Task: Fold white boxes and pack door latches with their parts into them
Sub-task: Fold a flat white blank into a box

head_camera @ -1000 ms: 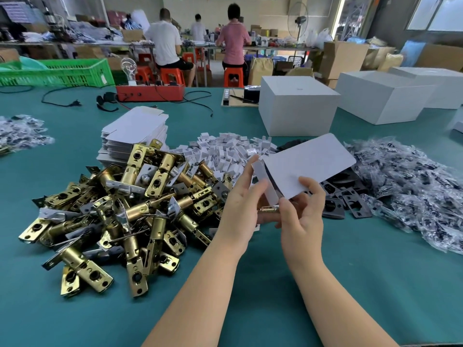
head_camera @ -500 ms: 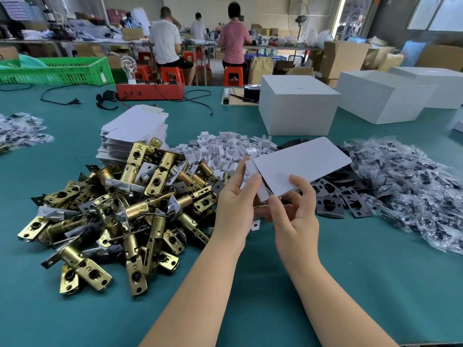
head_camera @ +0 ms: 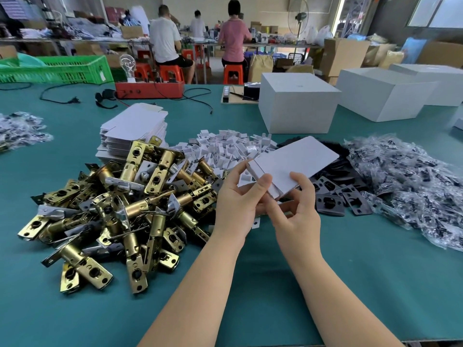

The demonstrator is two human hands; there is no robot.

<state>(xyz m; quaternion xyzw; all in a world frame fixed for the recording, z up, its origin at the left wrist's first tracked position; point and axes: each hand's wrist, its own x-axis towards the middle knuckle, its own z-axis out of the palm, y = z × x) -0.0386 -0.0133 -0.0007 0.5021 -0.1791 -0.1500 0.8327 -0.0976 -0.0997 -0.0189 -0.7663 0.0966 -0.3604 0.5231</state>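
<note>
A small white box (head_camera: 297,161) is held above the green table (head_camera: 375,284) between both hands, its long side pointing away to the right. My left hand (head_camera: 238,196) pinches its near end with thumb and fingers. My right hand (head_camera: 297,209) grips the same end from below and the right. A heap of brass door latches (head_camera: 120,209) lies to the left. Behind it stands a stack of flat white box blanks (head_camera: 132,128). Small white inserts (head_camera: 225,146) are piled behind the hands. Dark strike plates (head_camera: 338,196) lie to the right of the hands.
Clear bags of small parts (head_camera: 413,184) spread along the right, and more (head_camera: 17,128) at the far left. Large white cartons (head_camera: 298,101) stand behind, with a red device (head_camera: 150,90), cables and a green crate (head_camera: 55,70). People sit on orange stools in the background.
The box has dropped a little and tilted flatter. Both hands have shifted along its near end, and the end flap that stood out now lies against the box.
</note>
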